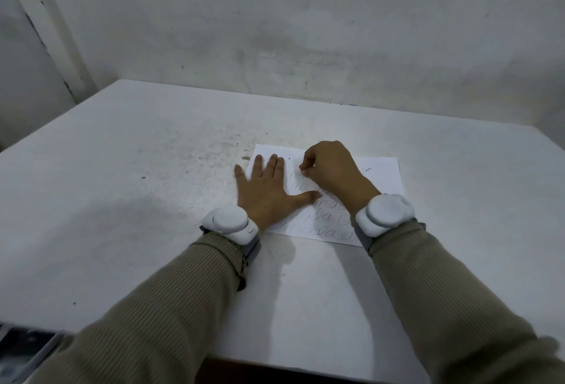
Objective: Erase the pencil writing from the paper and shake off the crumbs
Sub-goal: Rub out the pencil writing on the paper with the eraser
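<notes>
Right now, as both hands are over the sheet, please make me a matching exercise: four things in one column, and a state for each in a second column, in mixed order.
Things
1. left hand
2. right hand
3. paper
4. left wrist band

States
A. white and rounded, strapped on above a ribbed sleeve
B. fingers curled, over the middle of the sheet
C. flat with fingers spread, pressing on the sheet's left part
D. lies on the table, pencil lines left on its near part

Pairs: 1-C, 2-B, 3-D, 4-A
</notes>
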Demonstrator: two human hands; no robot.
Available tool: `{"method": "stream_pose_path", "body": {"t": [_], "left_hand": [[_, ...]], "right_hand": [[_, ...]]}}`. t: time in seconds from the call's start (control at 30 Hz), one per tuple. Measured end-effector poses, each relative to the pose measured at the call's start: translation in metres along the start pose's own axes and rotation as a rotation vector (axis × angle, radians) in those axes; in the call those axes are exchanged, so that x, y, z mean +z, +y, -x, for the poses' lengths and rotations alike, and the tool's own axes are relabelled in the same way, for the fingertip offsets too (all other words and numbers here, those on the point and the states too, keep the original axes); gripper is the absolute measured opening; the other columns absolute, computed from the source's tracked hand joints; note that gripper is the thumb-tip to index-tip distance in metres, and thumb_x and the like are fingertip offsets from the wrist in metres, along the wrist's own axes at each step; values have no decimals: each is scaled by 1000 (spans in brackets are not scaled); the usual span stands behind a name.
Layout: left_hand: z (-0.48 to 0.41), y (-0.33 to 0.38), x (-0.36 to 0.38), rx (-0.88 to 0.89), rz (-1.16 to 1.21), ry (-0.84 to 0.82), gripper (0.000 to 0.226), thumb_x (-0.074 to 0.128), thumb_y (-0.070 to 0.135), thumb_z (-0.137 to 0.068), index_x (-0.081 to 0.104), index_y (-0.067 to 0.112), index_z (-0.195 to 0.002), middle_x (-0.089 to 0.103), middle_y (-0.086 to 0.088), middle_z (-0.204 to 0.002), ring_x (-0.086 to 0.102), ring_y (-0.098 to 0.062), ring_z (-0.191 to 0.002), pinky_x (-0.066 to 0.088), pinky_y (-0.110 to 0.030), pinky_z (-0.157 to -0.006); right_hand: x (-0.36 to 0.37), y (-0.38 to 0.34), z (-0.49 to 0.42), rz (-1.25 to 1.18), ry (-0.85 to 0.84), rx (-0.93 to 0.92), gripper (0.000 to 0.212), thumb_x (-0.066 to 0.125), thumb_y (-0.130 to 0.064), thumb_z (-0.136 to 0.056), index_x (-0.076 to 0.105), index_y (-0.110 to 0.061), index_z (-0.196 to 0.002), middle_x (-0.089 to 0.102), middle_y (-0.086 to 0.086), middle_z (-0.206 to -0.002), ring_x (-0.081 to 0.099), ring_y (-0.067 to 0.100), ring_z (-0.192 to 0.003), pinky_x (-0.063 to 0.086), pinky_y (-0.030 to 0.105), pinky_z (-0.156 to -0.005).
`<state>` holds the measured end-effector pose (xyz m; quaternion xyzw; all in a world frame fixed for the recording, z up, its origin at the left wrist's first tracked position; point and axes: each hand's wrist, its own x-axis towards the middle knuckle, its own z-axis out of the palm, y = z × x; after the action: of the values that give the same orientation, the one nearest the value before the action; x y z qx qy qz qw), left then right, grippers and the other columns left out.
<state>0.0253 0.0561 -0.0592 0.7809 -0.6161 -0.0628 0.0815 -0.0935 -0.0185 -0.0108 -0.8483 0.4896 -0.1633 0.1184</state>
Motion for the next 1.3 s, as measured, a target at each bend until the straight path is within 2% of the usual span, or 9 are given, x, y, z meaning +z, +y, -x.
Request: {"method": "stream_pose_path", "body": {"t": [0.1, 0.27, 0.5, 0.67, 0.87, 1.03, 1.23, 1.3], "left_hand": [[1, 0, -1, -4, 3, 5, 117, 23, 95, -71, 2, 19, -159, 0, 5, -166, -9, -20, -152, -8, -62, -116], [-2, 1, 2, -5, 15, 7, 118, 24, 95, -71, 2, 19, -158, 0, 5, -166, -9, -20, -152, -9, -62, -116], [-1, -1, 2, -3, 7, 15, 118, 20, 96, -69, 3, 20, -158, 0, 5, -166, -8, -20, -152, -8, -62, -116], [0, -1, 1, -1, 4, -5, 119, 22, 95, -69, 1, 20, -158, -2, 5, -166, -10, -20, -152, -9, -62, -116], [1, 0, 0, 0, 2, -8, 117, 22, 94, -71, 1, 19, -158, -2, 5, -166, -10, -20, -152, -9, -62, -116], [0, 0, 0, -1, -6, -14, 119, 21, 95, -70, 0, 19, -158, -2, 4, -166, -10, -20, -152, -8, -62, -116], [0, 0, 0, -7, -9, -13, 118, 21, 95, -70, 0, 20, -158, -3, 5, -166, -10, -20, -152, -8, -62, -116], [0, 0, -1, -8, -5, -18, 118, 22, 95, -70, 0, 20, -159, -3, 5, -166, -10, -19, -152, -9, -62, -116]], "right_hand": [[-2, -1, -2, 9, 0, 4, 10, 67, -11, -84, 75, -17, -86, 71, -2, -96, 62, 17, -93, 48, 26, -81], [-7, 3, 0, 43, -91, -2, 11, 71, -9, -80, 75, -18, -77, 70, -4, -87, 62, 15, -85, 50, 26, -77], [-3, 0, -3, 14, -2, 11, 8, 69, -13, -83, 76, -18, -85, 72, -2, -93, 64, 18, -91, 52, 30, -83], [-7, -1, 5, -23, -104, -3, 9, 71, -10, -79, 76, -16, -79, 72, -4, -85, 64, 14, -85, 54, 30, -83], [-3, -3, -4, -80, -27, 46, 8, 72, -11, -80, 76, -17, -79, 73, -4, -87, 65, 15, -89, 54, 30, -83], [-9, -1, 6, -64, -115, 15, 9, 72, -8, -78, 78, -14, -81, 74, -2, -86, 65, 13, -85, 53, 26, -81], [4, -5, -2, -86, 25, 85, 14, 64, -10, -84, 76, -17, -83, 72, -2, -93, 65, 18, -91, 53, 32, -84], [4, -7, -2, -79, 10, 98, 14, 63, -9, -84, 75, -17, -83, 72, -1, -93, 66, 19, -90, 54, 33, -83]]}}
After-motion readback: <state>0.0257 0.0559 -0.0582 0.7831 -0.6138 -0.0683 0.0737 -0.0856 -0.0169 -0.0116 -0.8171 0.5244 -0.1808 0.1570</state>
